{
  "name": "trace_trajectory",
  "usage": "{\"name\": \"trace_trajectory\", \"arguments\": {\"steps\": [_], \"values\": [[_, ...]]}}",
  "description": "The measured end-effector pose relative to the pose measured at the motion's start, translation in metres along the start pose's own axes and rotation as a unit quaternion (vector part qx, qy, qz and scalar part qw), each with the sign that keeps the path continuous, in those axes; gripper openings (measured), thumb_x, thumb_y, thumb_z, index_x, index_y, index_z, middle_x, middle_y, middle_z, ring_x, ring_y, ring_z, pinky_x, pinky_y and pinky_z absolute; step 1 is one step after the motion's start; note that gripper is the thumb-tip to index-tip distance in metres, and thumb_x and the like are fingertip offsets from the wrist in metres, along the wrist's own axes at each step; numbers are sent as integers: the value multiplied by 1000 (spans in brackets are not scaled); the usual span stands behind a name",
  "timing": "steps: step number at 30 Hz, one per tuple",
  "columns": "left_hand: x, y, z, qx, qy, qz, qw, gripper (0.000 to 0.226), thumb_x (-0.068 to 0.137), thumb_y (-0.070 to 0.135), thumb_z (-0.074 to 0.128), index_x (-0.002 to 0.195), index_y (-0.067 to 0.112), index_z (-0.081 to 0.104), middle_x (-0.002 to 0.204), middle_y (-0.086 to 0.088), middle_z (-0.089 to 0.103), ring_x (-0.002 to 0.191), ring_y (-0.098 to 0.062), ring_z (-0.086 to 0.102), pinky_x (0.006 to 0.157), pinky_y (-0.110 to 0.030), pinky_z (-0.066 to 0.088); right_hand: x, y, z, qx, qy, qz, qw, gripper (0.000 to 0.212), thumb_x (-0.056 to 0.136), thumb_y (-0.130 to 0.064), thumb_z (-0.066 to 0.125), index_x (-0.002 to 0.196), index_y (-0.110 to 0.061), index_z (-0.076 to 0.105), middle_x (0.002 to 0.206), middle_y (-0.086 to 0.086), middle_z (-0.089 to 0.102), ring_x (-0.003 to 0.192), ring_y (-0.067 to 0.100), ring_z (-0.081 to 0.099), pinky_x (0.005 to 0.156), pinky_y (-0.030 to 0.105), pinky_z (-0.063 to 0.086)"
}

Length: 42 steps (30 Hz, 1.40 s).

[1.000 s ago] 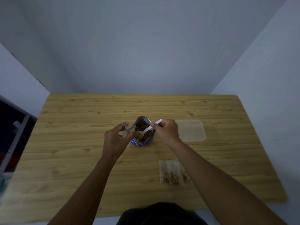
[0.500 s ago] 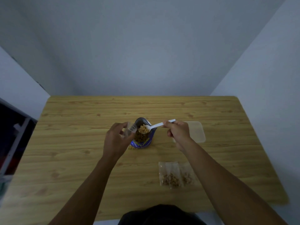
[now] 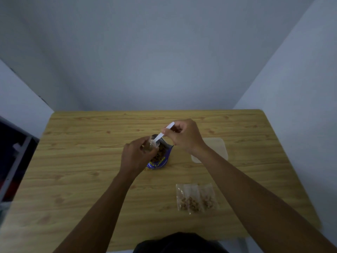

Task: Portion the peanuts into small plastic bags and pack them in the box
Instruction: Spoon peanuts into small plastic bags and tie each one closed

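An open blue peanut packet lies mid-table with brown peanuts showing inside. My left hand grips a small clear plastic bag held open just above the packet's left side. My right hand pinches a white plastic spoon by its handle, tilted steeply so its bowl dips into the bag's mouth. Filled small bags of peanuts lie side by side near the front right. A clear plastic box sits at the right, partly hidden by my right wrist.
The wooden table fills the view, with grey walls behind and to the right. A dark rack with a metal frame stands off the table's left edge.
My right hand lifted the loaded spoon out of the packet, moved left and raised the handle, tipping the spoon into the small bag. My left hand stayed by the packet with the bag.
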<state>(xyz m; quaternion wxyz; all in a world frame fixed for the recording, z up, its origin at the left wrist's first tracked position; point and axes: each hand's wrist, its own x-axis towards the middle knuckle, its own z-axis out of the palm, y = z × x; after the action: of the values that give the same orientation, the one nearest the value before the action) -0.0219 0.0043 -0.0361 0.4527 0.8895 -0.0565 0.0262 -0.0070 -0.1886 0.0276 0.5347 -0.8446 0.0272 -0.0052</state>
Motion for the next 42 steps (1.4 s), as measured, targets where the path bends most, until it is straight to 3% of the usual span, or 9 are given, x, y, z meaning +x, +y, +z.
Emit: {"name": "trace_trajectory", "arguments": {"steps": [3,6,8,13,22,27,31,36,42], "values": [[-1,0,-1,-24,-12,5,1000,43,75,41,73,116,30,68,87,11,74,75,-2,68,67,-37,59,-5,-17,-5,-71,-98,-72,990,5,86,-22,78,89,-20,82,54,-29,61,50,-4,54,51,9,34],[-4,-5,-3,-38,5,5,999,46,73,44,73,115,25,70,92,10,75,81,-2,69,72,-35,59,-3,-23,-13,-45,-105,-97,989,5,86,-19,79,89,-18,82,54,-24,62,47,-2,51,51,14,37],[-7,-7,-5,-41,28,-8,999,49,70,48,73,112,23,72,89,10,75,80,-3,68,73,-33,58,3,-19,-17,37,-35,-70,996,3,86,-21,78,86,-21,81,55,-8,65,47,5,49,48,31,43],[-19,-12,-7,-50,69,-28,996,41,71,38,81,107,21,73,83,8,72,75,-6,65,72,-26,53,6,13,-15,71,118,32,990,8,87,-29,75,80,-25,78,67,3,72,49,14,54,51,41,50],[-52,1,7,-138,-12,-37,990,11,94,27,64,104,23,63,78,4,65,64,-12,59,54,-24,46,-33,62,27,-50,38,131,989,12,81,-36,81,88,-26,80,75,-13,72,65,-8,59,65,18,45],[-67,14,15,-202,-65,-39,977,25,103,42,42,95,24,58,75,9,53,67,-7,47,61,-22,40,-46,61,12,0,33,198,980,56,76,-37,82,124,-37,54,100,-8,63,85,3,60,63,16,41],[-71,17,33,-252,-44,-105,961,41,106,37,32,83,8,49,66,-4,42,61,-19,36,59,-38,32,-70,74,0,48,95,186,977,31,82,-18,72,111,-26,63,85,-8,60,73,10,58,65,23,46],[-74,26,54,-174,-50,-103,978,22,104,27,45,93,12,57,78,-10,64,65,-24,59,59,-41,49,-100,85,-14,169,-59,164,970,16,85,-12,77,97,-22,75,71,-2,63,59,12,57,51,24,45],[-79,38,81,-104,-28,-65,992,14,97,18,59,87,11,65,75,6,66,69,1,60,57,-9,41,-119,99,-28,134,-9,160,978,7,86,-22,80,88,-16,79,75,0,76,68,10,68,64,22,54]]}}
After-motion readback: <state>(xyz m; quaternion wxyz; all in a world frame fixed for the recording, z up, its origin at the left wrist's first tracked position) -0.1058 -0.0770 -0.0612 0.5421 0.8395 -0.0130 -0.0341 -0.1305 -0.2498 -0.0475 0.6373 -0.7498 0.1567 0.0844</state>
